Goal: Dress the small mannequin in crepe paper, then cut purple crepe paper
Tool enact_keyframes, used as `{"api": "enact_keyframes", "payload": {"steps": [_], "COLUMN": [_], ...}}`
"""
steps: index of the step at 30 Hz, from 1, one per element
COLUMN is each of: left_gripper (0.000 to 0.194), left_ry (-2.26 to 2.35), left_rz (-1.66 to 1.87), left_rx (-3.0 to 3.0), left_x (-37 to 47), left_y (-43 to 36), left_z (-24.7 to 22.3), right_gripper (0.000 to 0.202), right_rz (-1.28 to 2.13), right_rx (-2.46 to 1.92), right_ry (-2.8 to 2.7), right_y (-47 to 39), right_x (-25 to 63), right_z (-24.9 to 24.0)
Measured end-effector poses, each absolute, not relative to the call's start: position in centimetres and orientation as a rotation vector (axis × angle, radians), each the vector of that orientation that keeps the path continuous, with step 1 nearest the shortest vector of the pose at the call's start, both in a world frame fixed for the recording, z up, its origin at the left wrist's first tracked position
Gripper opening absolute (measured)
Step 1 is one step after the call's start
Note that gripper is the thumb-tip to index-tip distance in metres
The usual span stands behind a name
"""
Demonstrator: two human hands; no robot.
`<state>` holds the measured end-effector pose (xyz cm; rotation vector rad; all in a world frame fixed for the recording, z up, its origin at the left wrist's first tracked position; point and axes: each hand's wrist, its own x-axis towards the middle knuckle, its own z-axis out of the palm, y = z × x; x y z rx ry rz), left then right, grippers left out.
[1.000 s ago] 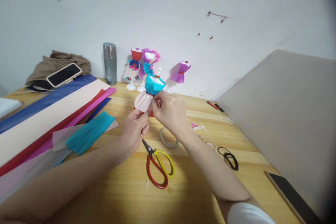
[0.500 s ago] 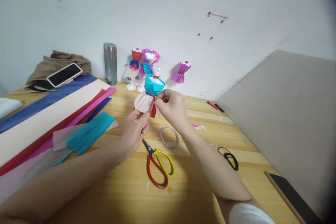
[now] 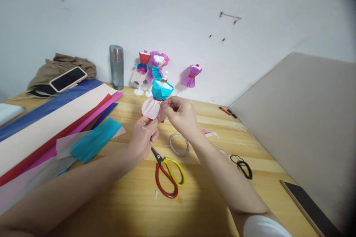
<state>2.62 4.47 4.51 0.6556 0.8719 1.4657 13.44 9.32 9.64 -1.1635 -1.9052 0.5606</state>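
A small dress form (image 3: 162,89) wears a turquoise top, a red waistband and a pale pink pleated skirt (image 3: 151,108) with red beneath it. My left hand (image 3: 144,133) grips the form from below, its fingers at the skirt's lower edge. At the right side of the skirt, my right hand (image 3: 179,113) pinches the pale pink paper just under the waistband. Open scissors (image 3: 167,174) with one red and one yellow handle lie below my hands. Beside them is a roll of clear tape (image 3: 179,144).
Behind stand other dressed forms (image 3: 144,58), including a purple one (image 3: 191,76), and a steel bottle (image 3: 116,67). Paper strips (image 3: 55,118), a phone (image 3: 68,79) and brown cloth (image 3: 62,63) lie left. Black bands (image 3: 244,169) and a dark tablet (image 3: 308,207) lie right.
The dress form has shifted slightly left. Pale pink paper now covers more of the skirt's right side, where red showed before. My right hand stays close to it.
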Motion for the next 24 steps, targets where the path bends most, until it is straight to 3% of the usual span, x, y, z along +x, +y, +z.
{"api": "enact_keyframes", "payload": {"steps": [5,11,24], "left_gripper": [0.019,0.026,0.037], "left_ry": [0.859,0.860,0.790], "left_rz": [1.470,1.463,1.434], "left_rx": [0.652,0.646,0.553], "left_x": [2.7,2.6,2.6], "left_y": [4.5,4.5,4.4], "left_z": [4.5,4.4,4.7], "right_gripper": [0.019,0.030,0.025], "right_rz": [0.522,0.559,0.578], "right_rx": [-1.141,-1.082,-1.041], "right_ry": [-1.922,-1.920,-1.976], "right_y": [9.1,9.2,7.0], "right_x": [13.6,14.2,15.8], "right_z": [9.3,8.5,6.8]}}
